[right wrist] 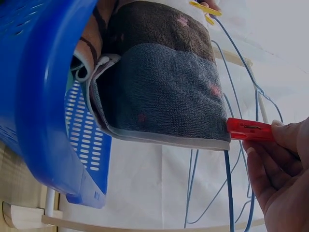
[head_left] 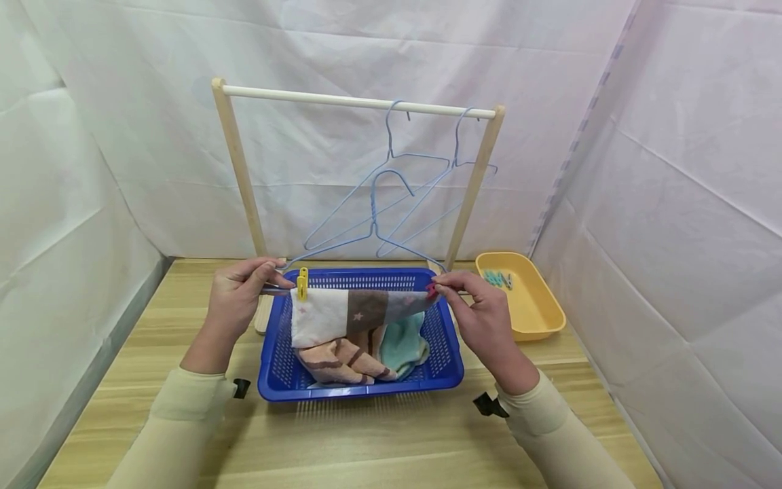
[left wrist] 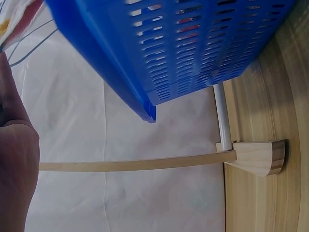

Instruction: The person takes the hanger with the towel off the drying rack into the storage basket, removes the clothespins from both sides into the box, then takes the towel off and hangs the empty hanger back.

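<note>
A small towel in white, brown and grey with little stars is draped over the lower bar of a blue wire hanger. My left hand grips the hanger's left end, beside a yellow clothespin clipped at the towel's top corner. At the other end, my right hand pinches a red clothespin whose tip sits on the towel's grey edge. Below hangs the towel's lower part, over a blue basket with an orange-brown striped cloth and a mint cloth in it.
Behind the basket stands a wooden rack with a white rail. Two more blue hangers hang at the rail's right side. A yellow tray with several mint clothespins is at the right. White curtains surround the wooden table.
</note>
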### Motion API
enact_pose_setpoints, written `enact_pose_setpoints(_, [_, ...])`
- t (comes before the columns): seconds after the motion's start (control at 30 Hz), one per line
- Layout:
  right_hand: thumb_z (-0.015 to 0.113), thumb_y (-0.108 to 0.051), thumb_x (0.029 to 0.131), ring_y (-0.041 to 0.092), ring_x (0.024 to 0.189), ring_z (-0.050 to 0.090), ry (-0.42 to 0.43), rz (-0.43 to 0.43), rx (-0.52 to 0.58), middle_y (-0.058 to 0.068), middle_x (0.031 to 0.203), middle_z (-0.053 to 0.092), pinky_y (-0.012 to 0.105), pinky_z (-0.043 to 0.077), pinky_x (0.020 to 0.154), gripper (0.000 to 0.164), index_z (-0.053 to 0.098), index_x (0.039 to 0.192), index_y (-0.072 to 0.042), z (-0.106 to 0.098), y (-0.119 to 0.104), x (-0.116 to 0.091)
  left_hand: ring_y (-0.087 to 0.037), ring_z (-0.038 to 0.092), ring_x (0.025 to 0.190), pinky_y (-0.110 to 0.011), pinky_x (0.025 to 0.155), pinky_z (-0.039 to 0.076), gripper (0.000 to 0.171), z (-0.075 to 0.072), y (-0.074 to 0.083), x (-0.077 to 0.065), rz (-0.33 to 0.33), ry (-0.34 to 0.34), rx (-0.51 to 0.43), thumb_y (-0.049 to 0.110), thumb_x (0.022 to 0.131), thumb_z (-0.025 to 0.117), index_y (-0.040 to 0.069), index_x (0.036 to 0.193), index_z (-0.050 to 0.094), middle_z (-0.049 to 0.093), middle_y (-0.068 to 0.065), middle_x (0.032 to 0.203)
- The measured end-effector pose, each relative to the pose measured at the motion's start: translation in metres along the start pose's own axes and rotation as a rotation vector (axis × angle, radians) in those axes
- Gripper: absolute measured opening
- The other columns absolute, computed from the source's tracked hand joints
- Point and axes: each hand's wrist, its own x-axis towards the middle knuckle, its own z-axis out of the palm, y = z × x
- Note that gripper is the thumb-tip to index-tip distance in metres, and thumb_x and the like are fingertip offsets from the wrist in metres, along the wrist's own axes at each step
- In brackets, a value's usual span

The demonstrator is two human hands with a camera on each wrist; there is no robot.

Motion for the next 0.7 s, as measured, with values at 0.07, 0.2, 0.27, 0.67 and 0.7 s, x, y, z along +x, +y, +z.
enact_pose_setpoints(0.07, [0.079, 0.004, 0.1, 0.02, 0.095, 0.079, -0.002, 0.004, 0.011, 0.002, 0.105, 0.083, 0.02, 0.062, 0.091, 0.02, 0.084, 0.112, -0.011, -0.0003, 0.0, 0.0001, -0.015, 0.081, 0.078, -0.033, 0.075, 0.069, 0.021, 0.0002, 0.0002, 0.0, 0.0, -0.002, 0.002, -0.005, 0.112, 0.058, -0.021, 0.115, 0.071, 0.081, -0.01, 0.083])
enact_pose_setpoints(0.2, [0.079, 0.004, 0.1, 0.02, 0.095, 0.079, 0.001, -0.004, 0.019, 0.002, 0.105, 0.083, 0.02, 0.062, 0.09, 0.019, 0.084, 0.112, -0.01, -0.0001, 0.0007, 0.0004, -0.015, 0.081, 0.078, -0.033, 0.075, 0.069, 0.022, 0.0006, 0.0009, 0.0004, 0.001, -0.005, 0.009, -0.004, 0.113, 0.058, -0.022, 0.115, 0.071, 0.081, -0.01, 0.083])
enact_pose_setpoints(0.27, [0.079, 0.004, 0.1, 0.02, 0.095, 0.079, 0.001, -0.007, 0.02, 0.002, 0.105, 0.083, 0.02, 0.062, 0.09, 0.02, 0.084, 0.113, -0.011, -0.0001, 0.001, 0.0006, -0.015, 0.082, 0.078, -0.033, 0.075, 0.069, 0.022, 0.0007, 0.001, 0.0004, 0.0, -0.005, 0.013, -0.004, 0.113, 0.058, -0.021, 0.115, 0.071, 0.081, -0.011, 0.083])
enact_pose_setpoints(0.67, [0.08, 0.003, 0.099, 0.018, 0.095, 0.078, 0.015, -0.009, -0.005, 0.002, 0.104, 0.083, 0.019, 0.06, 0.089, 0.018, 0.083, 0.113, -0.008, -0.005, 0.0002, 0.0012, -0.016, 0.081, 0.079, -0.033, 0.075, 0.069, 0.022, 0.0008, 0.0003, 0.0009, -0.002, -0.008, 0.016, -0.004, 0.113, 0.057, -0.021, 0.114, 0.071, 0.08, -0.014, 0.083])
enact_pose_setpoints(0.7, [0.08, 0.004, 0.099, 0.018, 0.095, 0.077, 0.016, -0.01, -0.008, 0.002, 0.104, 0.083, 0.019, 0.06, 0.088, 0.018, 0.083, 0.113, -0.008, -0.0054, 0.0001, 0.0012, -0.016, 0.082, 0.079, -0.033, 0.075, 0.069, 0.022, 0.0009, 0.0003, 0.001, -0.002, -0.009, 0.013, -0.004, 0.113, 0.057, -0.021, 0.114, 0.071, 0.08, -0.014, 0.083])
